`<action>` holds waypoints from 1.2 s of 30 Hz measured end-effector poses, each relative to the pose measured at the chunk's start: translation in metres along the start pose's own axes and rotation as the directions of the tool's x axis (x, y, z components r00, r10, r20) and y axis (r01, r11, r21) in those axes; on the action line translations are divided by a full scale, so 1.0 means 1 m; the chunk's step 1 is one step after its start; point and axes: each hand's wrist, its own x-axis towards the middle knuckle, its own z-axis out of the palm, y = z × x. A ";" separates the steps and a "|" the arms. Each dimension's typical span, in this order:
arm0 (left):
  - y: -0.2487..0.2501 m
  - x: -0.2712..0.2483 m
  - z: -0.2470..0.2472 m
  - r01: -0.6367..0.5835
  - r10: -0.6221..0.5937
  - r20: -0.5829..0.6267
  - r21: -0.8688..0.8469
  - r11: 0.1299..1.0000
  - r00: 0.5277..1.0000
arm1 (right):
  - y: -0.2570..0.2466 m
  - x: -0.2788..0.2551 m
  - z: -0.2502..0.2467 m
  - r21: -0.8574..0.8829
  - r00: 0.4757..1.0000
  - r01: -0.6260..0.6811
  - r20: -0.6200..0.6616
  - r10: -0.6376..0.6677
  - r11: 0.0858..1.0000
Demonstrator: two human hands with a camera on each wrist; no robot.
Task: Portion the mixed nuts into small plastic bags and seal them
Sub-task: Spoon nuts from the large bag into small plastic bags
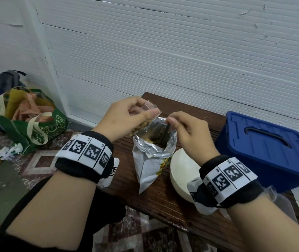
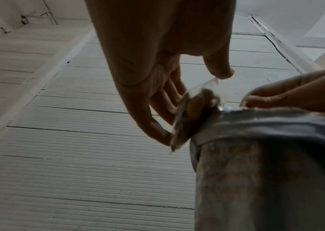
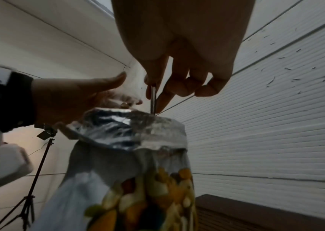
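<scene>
My left hand (image 1: 142,113) pinches the top of a small clear plastic bag (image 1: 141,125) partly filled with nuts, tilted just over the mouth of the big foil nut bag (image 1: 150,160). In the left wrist view the small bag (image 2: 193,115) touches the rim of the foil bag (image 2: 266,156). My right hand (image 1: 174,122) pinches a thin metal spoon handle (image 3: 153,96) that goes down into the foil bag (image 3: 133,140). The spoon's bowl is hidden inside. The foil bag stands open on the dark wooden bench (image 1: 163,200).
A white bowl (image 1: 179,171) sits right of the foil bag, under my right wrist. A blue lidded box (image 1: 268,146) stands at the bench's right end, a clear plastic piece (image 1: 283,206) in front of it. On the floor to the left is a green tote (image 1: 36,124). The wall is close behind.
</scene>
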 end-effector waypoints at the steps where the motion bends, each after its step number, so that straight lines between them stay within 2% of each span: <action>1: 0.000 -0.001 0.001 0.003 -0.003 0.010 -0.001 1.000 1.000 | 0.000 -0.001 0.001 0.014 1.000 -0.011 -0.007 0.011 1.000; 9: 0.004 -0.003 0.001 0.017 -0.018 0.008 0.014 1.000 1.000 | 0.002 -0.004 0.007 0.134 0.964 -0.241 -0.082 0.253 0.961; 18: 0.004 -0.003 -0.003 0.014 -0.013 -0.015 0.054 0.998 1.000 | 0.008 0.001 -0.003 0.222 0.825 -0.443 -0.279 0.492 0.868; 23: 0.001 -0.003 -0.007 0.032 -0.030 -0.033 0.049 0.998 0.999 | 0.011 0.009 -0.014 0.224 0.763 -0.499 -0.345 0.547 0.837; 31: 0.002 -0.004 -0.007 0.046 -0.047 0.005 0.147 0.988 0.999 | 0.004 0.024 -0.044 0.176 0.719 -0.536 -0.417 0.556 0.826; 36: 0.002 -0.004 -0.005 0.015 -0.023 0.039 0.181 0.983 0.999 | 0.004 0.039 -0.053 0.246 0.702 -0.489 -0.457 0.546 0.837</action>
